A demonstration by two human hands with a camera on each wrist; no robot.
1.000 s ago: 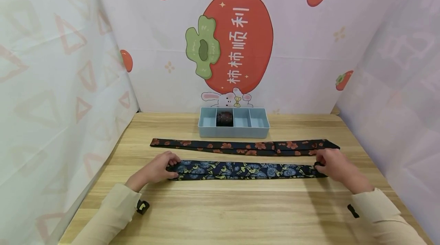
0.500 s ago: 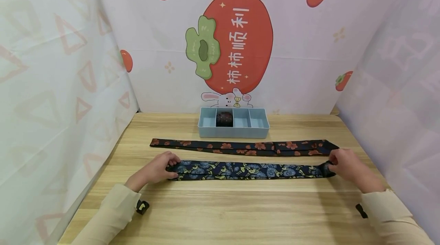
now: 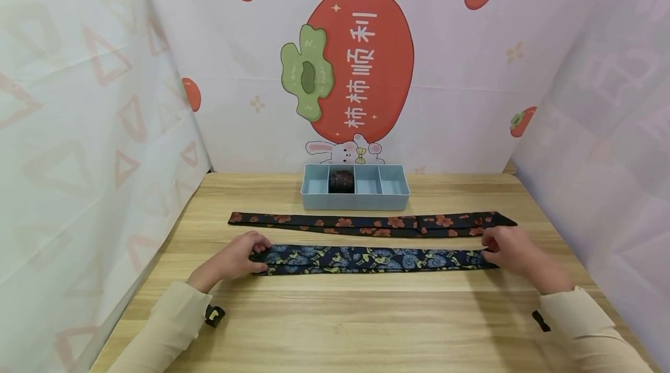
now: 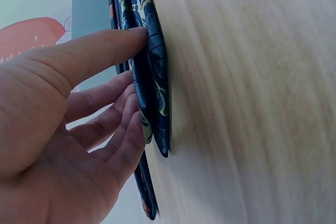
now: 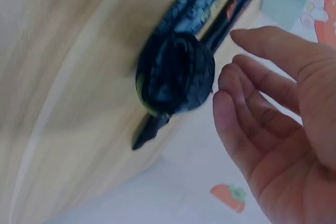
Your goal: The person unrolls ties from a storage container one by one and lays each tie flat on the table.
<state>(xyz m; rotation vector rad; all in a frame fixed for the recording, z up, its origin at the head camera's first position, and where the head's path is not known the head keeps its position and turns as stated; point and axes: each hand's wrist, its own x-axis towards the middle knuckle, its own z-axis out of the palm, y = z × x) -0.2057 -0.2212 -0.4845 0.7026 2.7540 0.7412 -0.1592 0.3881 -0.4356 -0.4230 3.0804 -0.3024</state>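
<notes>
A dark blue necktie (image 3: 377, 259) with blue and yellow figures lies lengthwise across the table. At its left end my left hand (image 3: 241, 256) holds it, the thumb (image 4: 107, 48) on one side and the fingertips against the other. My right hand (image 3: 513, 254) is at the right end. There the right wrist view shows the tie turned over into a rounded loop (image 5: 176, 74), with the loosely bent fingers (image 5: 231, 114) beside it and a small gap between. Behind lies a second, black necktie (image 3: 340, 223) with orange flowers, its right tip partly hidden by my right hand.
Farther back stands a light blue box (image 3: 356, 202) with several compartments. A dark roll (image 3: 342, 182), apparently a rolled tie, sits in the second compartment from the left. Fabric walls (image 3: 235, 128) border the wooden table (image 3: 340, 326) at the back and sides.
My right hand went right by half a second ago, uncovering the tie's turned-over end, and is now back to the left over it. My left hand has stayed almost still.
</notes>
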